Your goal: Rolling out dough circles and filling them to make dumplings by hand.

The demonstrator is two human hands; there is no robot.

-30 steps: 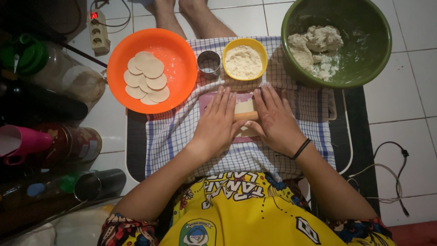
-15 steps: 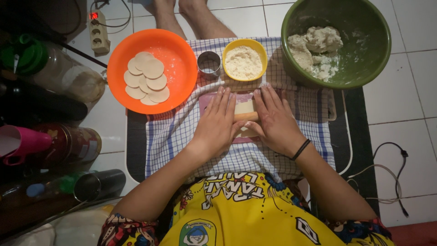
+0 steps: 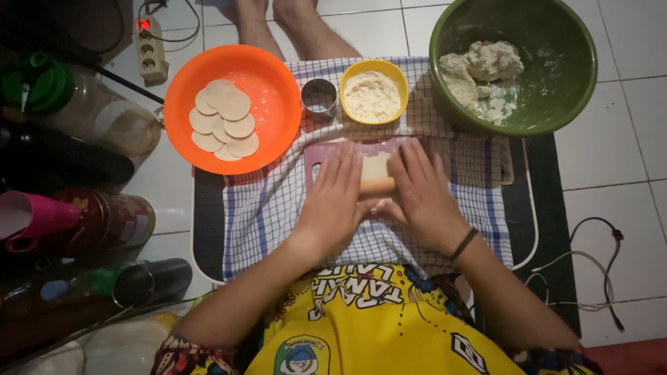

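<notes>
At centre of the blue-and-white checked cloth [image 3: 278, 215], on a pink plastic cutting board [image 3: 316, 156], lies a pale wooden rolling pin [image 3: 376, 185] over a flattened pale sheet of dough [image 3: 376, 165]. Left hand [image 3: 337, 201] and right hand [image 3: 420, 194] rest palm-down on the pin's two ends; fingers extended, lying together, flat, not curled round it. Only the pin's middle shows between the hands; the dough mostly hidden.

Judgement on technique: even downward pressure from both palms, pin kept square to the board, should keep the sheet uniform; a dusting of flour would limit sticking.

Just beyond the board: small round metal cutter ring [image 3: 319, 98], and right of it a yellow plastic bowl of white flour [image 3: 374, 92]. Far left: orange round plastic plate [image 3: 274, 90] carrying a cluster of overlapping cut dough discs [image 3: 224, 119]. Far right: large green plastic bowl [image 3: 556, 90] with a rough lump of remaining dough [image 3: 483, 69].

Further out, on the white tiled floor [image 3: 625, 125]: jars and bottles at left, a power strip at far left, a cable at right. Bare feet at far edge.
</notes>
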